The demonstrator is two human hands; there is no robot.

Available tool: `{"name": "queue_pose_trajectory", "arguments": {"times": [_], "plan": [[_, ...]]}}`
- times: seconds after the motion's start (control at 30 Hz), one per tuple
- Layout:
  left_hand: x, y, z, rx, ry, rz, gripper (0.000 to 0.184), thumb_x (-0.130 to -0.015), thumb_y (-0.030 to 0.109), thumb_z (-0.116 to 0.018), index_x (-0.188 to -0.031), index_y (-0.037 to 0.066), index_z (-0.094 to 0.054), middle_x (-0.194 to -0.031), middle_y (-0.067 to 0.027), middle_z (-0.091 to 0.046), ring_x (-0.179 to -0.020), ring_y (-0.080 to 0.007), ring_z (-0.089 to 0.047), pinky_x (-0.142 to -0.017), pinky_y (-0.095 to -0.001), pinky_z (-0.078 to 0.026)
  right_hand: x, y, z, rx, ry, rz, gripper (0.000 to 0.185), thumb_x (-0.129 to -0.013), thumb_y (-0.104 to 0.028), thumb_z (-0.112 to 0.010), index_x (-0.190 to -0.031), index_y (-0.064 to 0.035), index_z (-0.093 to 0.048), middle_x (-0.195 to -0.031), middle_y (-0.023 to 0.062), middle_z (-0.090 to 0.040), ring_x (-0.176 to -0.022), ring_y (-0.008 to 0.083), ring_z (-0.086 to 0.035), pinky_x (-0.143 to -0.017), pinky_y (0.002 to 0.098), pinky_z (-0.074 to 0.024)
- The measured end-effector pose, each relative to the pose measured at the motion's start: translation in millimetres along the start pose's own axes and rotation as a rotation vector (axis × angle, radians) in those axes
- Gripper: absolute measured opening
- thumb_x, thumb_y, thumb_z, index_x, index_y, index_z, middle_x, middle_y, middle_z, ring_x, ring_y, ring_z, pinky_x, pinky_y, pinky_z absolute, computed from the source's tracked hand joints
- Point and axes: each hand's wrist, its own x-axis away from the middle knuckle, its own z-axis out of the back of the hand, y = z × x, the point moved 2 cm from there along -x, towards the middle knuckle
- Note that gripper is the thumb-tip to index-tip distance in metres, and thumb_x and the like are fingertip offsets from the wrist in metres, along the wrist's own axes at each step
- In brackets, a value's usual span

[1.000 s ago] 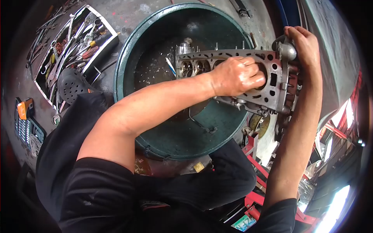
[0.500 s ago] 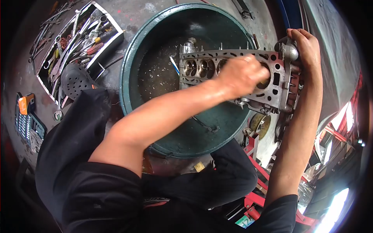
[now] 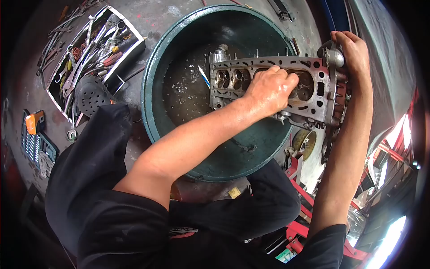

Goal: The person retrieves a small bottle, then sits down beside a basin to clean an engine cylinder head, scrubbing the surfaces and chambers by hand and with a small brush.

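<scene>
The right hand (image 3: pixel 356 54) grips the grey, many-holed cylinder head (image 3: pixel 309 99); the left hand (image 3: pixel 270 89) curls, grasp hidden.

A tool box (image 3: pixel 125 22) and cylinder head (image 3: pixel 305 80) show a mechanic's workshop.

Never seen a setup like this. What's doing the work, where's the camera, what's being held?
No machine: a person works with two bare hands. The single camera is worn on the head, looking forward and down. A metal cylinder head sits over a green tub, one end reaching past the rim. The left hand is on its face, among the round hollows; whether it holds anything is hidden. The right hand is at the outer end, its grip partly hidden. On the floor is a box of tools.
</scene>
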Motion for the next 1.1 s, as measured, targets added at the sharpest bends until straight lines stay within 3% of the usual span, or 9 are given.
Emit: {"name": "queue_pose_trajectory", "arguments": {"times": [0.13, 0.23, 0.53, 0.6, 0.7, 0.8, 0.9, 1.0, 1.1], "plan": [[-14.9, 6.9, 12.6, -0.042, -0.288, 0.200, 0.010, -0.076, 0.006, -0.058, -0.085, 0.001, -0.056, -0.072, -0.0210, -0.063, -0.074, -0.0411, -0.063, -0.066, -0.0507, -0.051, -6.8, 0.2, 4.3, -0.001, 0.007, 0.002, 0.033, -0.075, -0.031, -0.061, -0.085, -0.0002, -0.068, -0.073, 0.0071, -0.064, -0.069, 0.0156, -0.059, -0.067, 0.0305, -0.0460], [-12.2, 17.7, 2.7, 0.129, -0.091, 0.508, 0.011, -0.078, 0.007, -0.057, -0.084, -0.002, -0.056, -0.072, -0.0273, -0.062, -0.074, -0.0458, -0.063, -0.069, -0.0526, -0.050, 2.1, -6.1, 3.3, 0.078, 0.000, -0.015, 0.038, -0.075, -0.033, -0.062, -0.091, -0.0001, -0.069, -0.078, 0.0102, -0.067, -0.075, 0.0188, -0.062, -0.072, 0.0331, -0.0478], [-1.5, 11.5, 5.7, 0.113, -0.057, 0.322, 0.012, -0.082, 0.007, -0.060, -0.091, 0.002, -0.053, -0.071, -0.0240, -0.061, -0.072, -0.0462, -0.060, -0.063, -0.0517, -0.047, 4.7, -14.5, 3.4, 0.138, -0.009, 0.021, 0.041, -0.076, -0.036, -0.059, -0.098, -0.0035, -0.070, -0.089, 0.0171, -0.069, -0.082, 0.0269, -0.068, -0.081, 0.0384, -0.0519], [3.6, 13.7, 3.7, 0.099, -0.079, 0.309, 0.013, -0.082, 0.006, -0.060, -0.091, 0.002, -0.053, -0.071, -0.0237, -0.061, -0.073, -0.0467, -0.060, -0.063, -0.0504, -0.048, 4.9, -6.7, 0.4, 0.083, -0.003, 0.041, 0.036, -0.078, -0.033, -0.060, -0.095, -0.0021, -0.069, -0.083, 0.0102, -0.067, -0.074, 0.0196, -0.063, -0.072, 0.0339, -0.0496], [-2.0, 4.5, 3.3, 0.265, -0.100, 0.390, 0.016, -0.083, 0.008, -0.062, -0.096, 0.000, -0.055, -0.075, -0.0220, -0.063, -0.073, -0.0399, -0.064, -0.068, -0.0436, -0.050, -11.0, 4.6, 1.3, 0.045, -0.001, 0.071, 0.033, -0.081, -0.028, -0.060, -0.094, 0.0000, -0.069, -0.078, 0.0039, -0.064, -0.070, 0.0116, -0.058, -0.068, 0.0289, -0.0466], [-8.8, 8.0, 7.0, 0.616, 0.022, 0.449, 0.020, -0.086, 0.011, -0.066, -0.101, -0.001, -0.061, -0.083, -0.0155, -0.064, -0.078, -0.0164, -0.062, -0.071, -0.0336, -0.049, -8.9, 3.4, -0.9, 0.026, -0.016, 0.137, 0.034, -0.082, -0.029, -0.060, -0.096, 0.0009, -0.069, -0.082, 0.0050, -0.066, -0.073, 0.0128, -0.059, -0.071, 0.0289, -0.0466], [-1.7, -27.7, 20.8, 0.410, 0.301, 0.579, 0.015, -0.086, 0.010, -0.064, -0.095, -0.001, -0.059, -0.080, -0.0189, -0.065, -0.076, -0.0263, -0.065, -0.073, -0.0382, -0.050, 48.0, -59.5, 7.4, 0.057, 0.145, -0.061, 0.034, -0.073, -0.015, -0.060, -0.097, 0.0066, -0.070, -0.087, 0.0217, -0.070, -0.083, 0.0278, -0.068, -0.077, 0.0353, -0.0519], [20.6, -72.9, 27.9, -0.119, 0.079, 0.773, 0.020, -0.086, 0.015, -0.059, -0.099, -0.001, -0.058, -0.086, -0.0231, -0.067, -0.085, -0.0434, -0.063, -0.074, -0.0491, -0.050, -4.5, -5.7, 3.7, 0.070, 0.071, 0.092, 0.033, -0.077, -0.022, -0.059, -0.094, 0.0039, -0.069, -0.081, 0.0116, -0.067, -0.075, 0.0193, -0.062, -0.071, 0.0318, -0.0487], [38.9, -109.4, 48.2, -0.530, -0.864, 0.978, 0.030, -0.082, 0.014, -0.063, -0.110, 0.005, -0.066, -0.106, -0.0177, -0.069, -0.105, -0.0313, -0.065, -0.087, -0.0429, -0.051, -25.7, 15.1, -2.6, 0.079, -0.050, 0.170, 0.035, -0.083, -0.031, -0.058, -0.094, 0.0000, -0.068, -0.081, 0.0040, -0.064, -0.074, 0.0133, -0.057, -0.070, 0.0293, -0.0453]]}}
